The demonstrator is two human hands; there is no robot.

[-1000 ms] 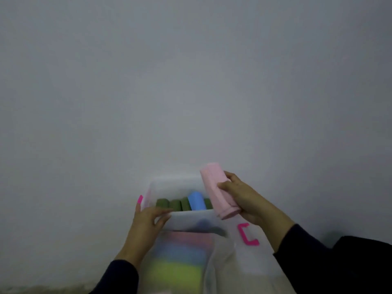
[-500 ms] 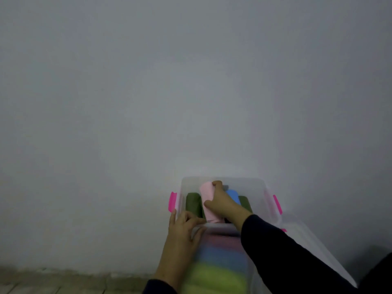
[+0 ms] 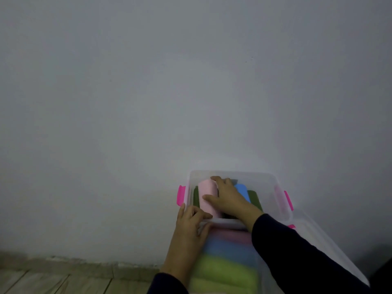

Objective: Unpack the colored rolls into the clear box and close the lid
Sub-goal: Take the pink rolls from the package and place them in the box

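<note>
I see the clear box (image 3: 232, 174) standing against the pale wall (image 3: 191, 81), open, its pink latches (image 3: 180, 197) out at either side; what I take for the lid (image 3: 331, 251) lies to its right. Nearer me a translucent package (image 3: 227, 257) shows blurred pink, blue and green rolls not yet unpacked. Inside the box, the pink roll (image 3: 209, 198) lies between a dark green roll (image 3: 196, 198) and a blue roll (image 3: 240, 188). My right hand (image 3: 228, 198) rests fingers-spread on it, pressing rather than gripping. My left hand (image 3: 191, 221) curls loosely over the near rim. Advice: press evenly, seat the roll level with its neighbours, keep the rim steadied.
</note>
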